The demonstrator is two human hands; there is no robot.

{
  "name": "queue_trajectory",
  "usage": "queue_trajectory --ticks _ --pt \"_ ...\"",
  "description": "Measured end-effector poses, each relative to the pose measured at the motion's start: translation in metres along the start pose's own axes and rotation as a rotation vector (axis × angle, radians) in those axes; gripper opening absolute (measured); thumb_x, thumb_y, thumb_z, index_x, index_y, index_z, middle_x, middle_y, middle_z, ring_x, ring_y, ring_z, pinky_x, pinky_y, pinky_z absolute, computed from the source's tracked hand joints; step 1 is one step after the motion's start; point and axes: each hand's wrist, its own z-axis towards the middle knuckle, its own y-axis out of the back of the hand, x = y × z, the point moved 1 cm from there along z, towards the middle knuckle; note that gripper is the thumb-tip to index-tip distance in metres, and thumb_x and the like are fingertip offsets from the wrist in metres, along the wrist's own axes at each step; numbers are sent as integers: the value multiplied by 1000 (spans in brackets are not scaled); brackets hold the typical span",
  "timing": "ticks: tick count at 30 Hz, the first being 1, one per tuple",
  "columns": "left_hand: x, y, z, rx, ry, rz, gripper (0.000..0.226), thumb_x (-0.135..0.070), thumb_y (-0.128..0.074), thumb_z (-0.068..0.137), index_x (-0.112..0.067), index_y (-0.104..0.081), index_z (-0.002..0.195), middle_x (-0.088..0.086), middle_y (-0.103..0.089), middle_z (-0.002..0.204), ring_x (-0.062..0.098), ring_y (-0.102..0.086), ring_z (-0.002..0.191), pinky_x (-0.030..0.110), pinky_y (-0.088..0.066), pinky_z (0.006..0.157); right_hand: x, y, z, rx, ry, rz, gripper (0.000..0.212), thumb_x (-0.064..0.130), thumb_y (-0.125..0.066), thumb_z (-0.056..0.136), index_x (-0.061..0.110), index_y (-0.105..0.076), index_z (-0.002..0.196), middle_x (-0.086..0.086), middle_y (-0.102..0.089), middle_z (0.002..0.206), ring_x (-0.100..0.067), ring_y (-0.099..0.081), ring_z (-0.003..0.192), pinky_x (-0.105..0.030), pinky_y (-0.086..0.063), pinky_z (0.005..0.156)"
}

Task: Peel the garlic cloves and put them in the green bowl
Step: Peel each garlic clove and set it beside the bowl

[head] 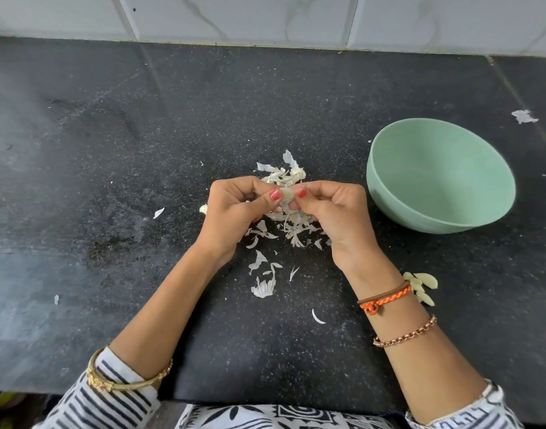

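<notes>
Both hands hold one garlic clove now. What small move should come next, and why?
Probably keep pulling the skin off the clove. The left hand and right hand both pinch it over the peels, skin seems still on it, and the green bowl looks empty.

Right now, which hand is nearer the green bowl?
Right. The right hand sits just left of the green bowl, close to its rim; the left hand is farther left, beyond the garlic clove both pinch.

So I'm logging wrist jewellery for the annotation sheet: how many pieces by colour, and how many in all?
Gold bangle, left arm: 1
Orange braided band, right wrist: 1
Brown band, right wrist: 1
Copper chain bracelet, right arm: 1
Total: 4
</notes>
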Motion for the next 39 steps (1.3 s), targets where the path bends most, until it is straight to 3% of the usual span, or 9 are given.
queue_trajectory --ticks 9,13,16,19,24,28,31,35,39 --pt "2 5 3 27 52 -64 19 -5 -66 74 -15 -66 57 -5 -69 62 5 -52 53 12 -35 48 5 -3 -3 57 -144 23 20 1 -60 86 13 -63 70 7 -62 53 -1 -55 51 -15 -42 53" --pt "7 -1 0 -97 -136 146 9 -13 -63 77 -19 -62 70 -6 -69 66 18 -60 63 31 -50 59 -2 -11 -7 -162 285 -557 13 9 -59 86 16 -61 76 15 -60 66 -16 -65 71 -42 -52 70" --pt "12 -3 -3 -240 -271 380 10 -24 -66 78 -29 -59 72 1 -63 73 24 -56 65 33 -48 58 -4 -17 -12 -261 441 -595 12 8 -52 80 18 -54 75 18 -52 65 -12 -57 64 -33 -45 61" --pt "13 -4 -4 -337 -523 569 9 -24 -60 81 -25 -56 73 -6 -51 69 2 -41 69 11 -34 59 -4 -19 -14 -293 461 -578 10 10 -47 77 16 -54 76 10 -57 68 -20 -58 66 -33 -41 59" --pt "14 0 -2 -428 -905 794 19 0 -62 81 -12 -50 74 3 -56 63 12 -39 68 15 -28 69 -7 -16 -9 -198 253 -429 20 4 -55 85 18 -53 71 -1 -62 67 -23 -59 65 -38 -47 62" --pt "13 9 1 -527 -594 609 6 -19 -61 84 -19 -61 78 2 -60 73 -3 -46 73 11 -36 62 -4 -11 -6 -191 288 -378 24 5 -55 88 23 -55 71 7 -61 64 -11 -62 64 -32 -52 63" --pt "11 1 -2 -419 -385 384 8 -31 -57 85 -29 -60 78 6 -65 80 21 -59 72 32 -48 61 -4 -10 -6 -202 430 -403 17 16 -53 91 18 -66 80 11 -65 69 -6 -64 66 -31 -53 60" --pt "7 -4 1 -325 -274 286 15 -19 -54 88 -24 -56 74 -18 -61 64 0 -50 63 15 -41 62 -6 -6 -2 -190 507 -499 21 21 -56 84 15 -74 91 8 -67 90 -13 -64 81 -37 -53 70" --pt "8 -3 -1 -311 -257 289 20 -18 -51 89 -24 -54 70 -12 -57 64 12 -48 65 24 -40 62 -8 -5 -1 -148 447 -424 11 11 -76 72 20 -74 78 12 -63 90 -7 -62 80 -29 -51 65"
